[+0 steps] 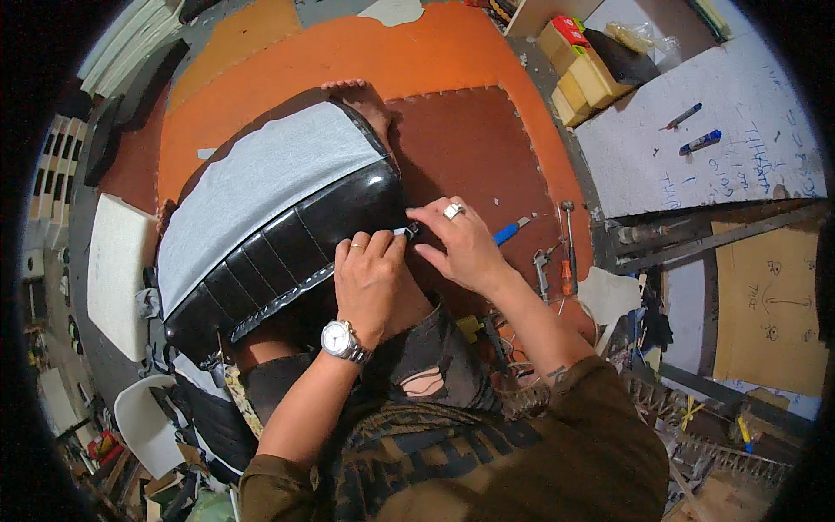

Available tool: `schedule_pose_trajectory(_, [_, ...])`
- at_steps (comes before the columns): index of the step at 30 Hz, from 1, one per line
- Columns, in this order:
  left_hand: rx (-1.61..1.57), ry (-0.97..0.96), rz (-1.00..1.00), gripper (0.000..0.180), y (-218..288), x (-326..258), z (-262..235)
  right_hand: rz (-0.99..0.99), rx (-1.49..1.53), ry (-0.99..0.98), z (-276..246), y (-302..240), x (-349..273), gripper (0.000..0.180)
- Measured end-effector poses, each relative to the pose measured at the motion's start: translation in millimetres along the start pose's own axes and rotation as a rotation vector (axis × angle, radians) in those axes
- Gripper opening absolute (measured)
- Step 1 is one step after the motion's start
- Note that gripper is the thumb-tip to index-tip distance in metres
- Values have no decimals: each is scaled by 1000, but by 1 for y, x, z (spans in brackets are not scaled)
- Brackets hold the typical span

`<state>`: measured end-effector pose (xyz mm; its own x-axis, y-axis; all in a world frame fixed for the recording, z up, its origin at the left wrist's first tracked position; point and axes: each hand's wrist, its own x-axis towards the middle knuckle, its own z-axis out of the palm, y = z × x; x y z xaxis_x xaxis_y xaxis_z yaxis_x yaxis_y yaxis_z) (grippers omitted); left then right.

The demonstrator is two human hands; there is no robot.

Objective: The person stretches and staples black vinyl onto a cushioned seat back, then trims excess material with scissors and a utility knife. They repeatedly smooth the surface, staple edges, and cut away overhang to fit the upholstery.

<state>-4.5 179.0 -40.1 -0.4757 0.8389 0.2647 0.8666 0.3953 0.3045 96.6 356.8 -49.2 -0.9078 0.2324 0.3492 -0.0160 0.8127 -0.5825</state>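
Across my lap lies a seat pad with a shiny black, stitched vinyl cover and a light grey fabric top. My left hand, wearing a watch, is closed on the near edge of the cover close to its right corner. Just right of it, the thumb and forefinger of my right hand curl around a small dark end. Whether that end belongs to the cover, I cannot tell. Beyond the right hand, a blue-handled cutter knife rests on the mat.
Right of me lie an orange-handled screwdriver and a grey metal tool. Farther right, two markers sit on a white board, with yellow foam blocks behind. A white foam slab stands at left on the orange-brown mat.
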Motion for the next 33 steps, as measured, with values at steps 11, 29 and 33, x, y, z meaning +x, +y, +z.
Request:
schedule_pose_trajectory(11, [170,-28,-6,28,-17,-19,-16,-408,-204,-115,-12,15,11,16])
schedule_pose_trajectory(29, [277,-98,51,16,-8,-12,-17,-364,-273,-212,-13,7,12,21])
schedule_pose_trajectory(33, [300,-67,56,16,-8,-10,-19,-333,-187,-204,-15,11,18,20])
